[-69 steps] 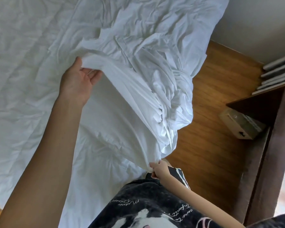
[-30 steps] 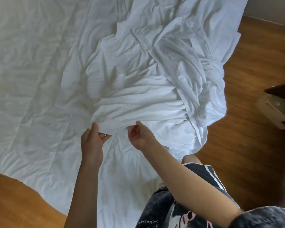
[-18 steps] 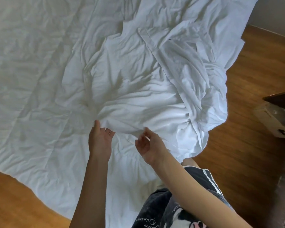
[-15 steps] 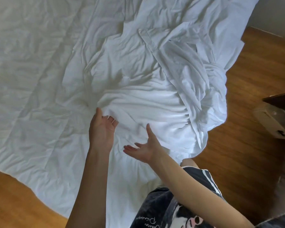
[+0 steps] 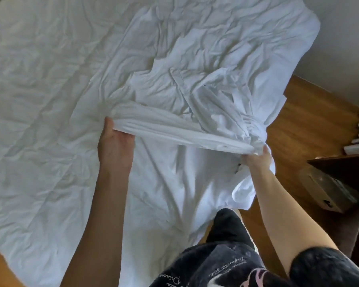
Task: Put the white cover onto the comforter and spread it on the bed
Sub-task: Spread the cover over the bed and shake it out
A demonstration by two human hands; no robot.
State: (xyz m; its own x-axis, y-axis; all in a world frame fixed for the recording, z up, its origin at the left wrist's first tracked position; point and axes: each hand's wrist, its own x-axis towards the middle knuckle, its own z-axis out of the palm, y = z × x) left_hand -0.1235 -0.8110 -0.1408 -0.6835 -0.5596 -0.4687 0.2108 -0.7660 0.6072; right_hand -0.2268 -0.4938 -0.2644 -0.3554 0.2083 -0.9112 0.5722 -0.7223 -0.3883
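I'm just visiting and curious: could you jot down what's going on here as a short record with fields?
place: bedside, wood floor
cover: white, crumpled, lying on the comforter
bunched edge: stretched taut between both hands
left hand: grips one end of the edge
right hand: grips the other end, near the bed's side
comforter: white, spread flat, not yet inside the cover
nearby: cardboard box on the floor by a dark shelf
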